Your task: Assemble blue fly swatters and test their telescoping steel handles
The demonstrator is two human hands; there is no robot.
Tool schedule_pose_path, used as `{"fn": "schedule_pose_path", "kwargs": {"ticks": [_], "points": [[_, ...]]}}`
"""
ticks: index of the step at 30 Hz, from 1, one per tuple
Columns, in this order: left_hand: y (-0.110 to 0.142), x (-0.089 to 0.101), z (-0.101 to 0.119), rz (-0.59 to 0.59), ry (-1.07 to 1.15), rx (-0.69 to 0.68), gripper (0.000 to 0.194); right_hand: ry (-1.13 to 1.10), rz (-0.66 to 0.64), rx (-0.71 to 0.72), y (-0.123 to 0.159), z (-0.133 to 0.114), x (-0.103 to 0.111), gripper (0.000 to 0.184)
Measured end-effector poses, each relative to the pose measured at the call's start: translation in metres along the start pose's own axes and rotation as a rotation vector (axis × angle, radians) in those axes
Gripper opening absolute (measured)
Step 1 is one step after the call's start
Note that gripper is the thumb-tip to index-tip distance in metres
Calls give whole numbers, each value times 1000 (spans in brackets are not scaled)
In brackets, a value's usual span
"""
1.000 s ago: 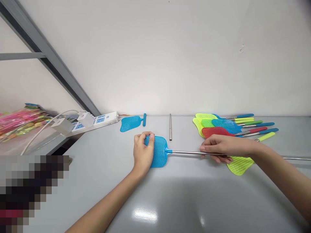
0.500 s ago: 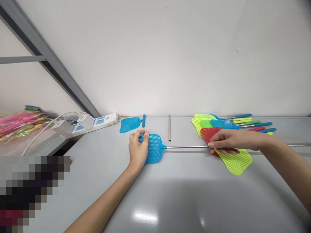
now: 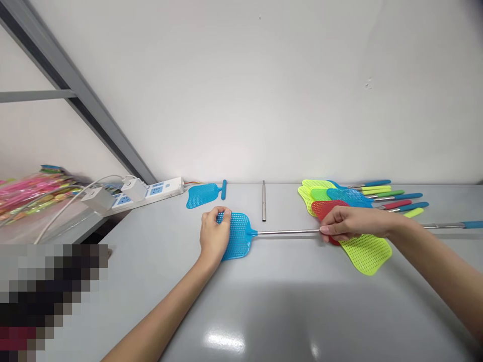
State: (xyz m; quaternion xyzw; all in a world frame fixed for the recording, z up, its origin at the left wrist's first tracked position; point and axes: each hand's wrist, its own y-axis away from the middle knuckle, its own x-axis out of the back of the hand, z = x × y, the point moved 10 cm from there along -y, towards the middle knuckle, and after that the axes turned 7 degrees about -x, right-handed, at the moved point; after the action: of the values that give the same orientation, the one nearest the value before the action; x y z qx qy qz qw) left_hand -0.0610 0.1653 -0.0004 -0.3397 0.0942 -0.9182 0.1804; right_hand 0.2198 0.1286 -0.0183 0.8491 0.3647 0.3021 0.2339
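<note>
A blue fly swatter (image 3: 239, 241) with a perforated head and a thin metal telescopic rod (image 3: 289, 232) stretches from left to right. My left hand (image 3: 216, 232) grips the far left part of its head. Farther along, my right hand (image 3: 337, 224) pinches the rod between thumb and fingers; it partly hides a red swatter head (image 3: 324, 207) behind it. The rod continues past my right wrist to a blue handle (image 3: 472, 224) at the picture's right edge. Below my right hand shows a yellow-green swatter head (image 3: 368, 254).
Several coloured fly swatters (image 3: 350, 196) lie piled along the wall. Behind my left hand are a loose blue swatter head (image 3: 203, 195) and a short blue handle (image 3: 224, 189). A metal tube (image 3: 263, 201) lies on the grey table (image 3: 271, 317). A power strip (image 3: 166, 188) with plugs sits left.
The swatter's blue handle has come into view at the right edge, so the rod's right part has moved left. My right hand has shifted slightly left; my left hand keeps its grip.
</note>
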Motion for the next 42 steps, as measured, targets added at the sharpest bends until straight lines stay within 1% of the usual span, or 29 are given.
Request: {"fn": "schedule_pose_path", "kwargs": {"ticks": [3,6,14,20,25,32,37,39,42], "points": [[1,-3,-11,-25,-22,62,20,-12,-3,18,-7,2,-2,34],[4,-4,-16,-33,-49,107,21,9,10,24,-10,2,-2,36],[8,-4,-18,-46,-94,176,20,26,33,16,-4,-6,-5,33],[10,-3,-16,-48,-109,180,21,-47,-3,-4,-6,-1,-7,33],[11,4,-10,-9,-130,175,21,-86,-52,-9,-9,3,-11,35],[15,18,2,82,-150,149,18,-133,-84,-42,-10,3,-18,31],[19,23,10,151,-130,102,17,-148,-116,-36,-8,2,-20,32],[20,23,9,157,-122,105,17,-134,-111,-27,-7,2,-19,33],[20,20,5,129,-143,149,18,-102,-101,-5,-7,0,-18,33]]}}
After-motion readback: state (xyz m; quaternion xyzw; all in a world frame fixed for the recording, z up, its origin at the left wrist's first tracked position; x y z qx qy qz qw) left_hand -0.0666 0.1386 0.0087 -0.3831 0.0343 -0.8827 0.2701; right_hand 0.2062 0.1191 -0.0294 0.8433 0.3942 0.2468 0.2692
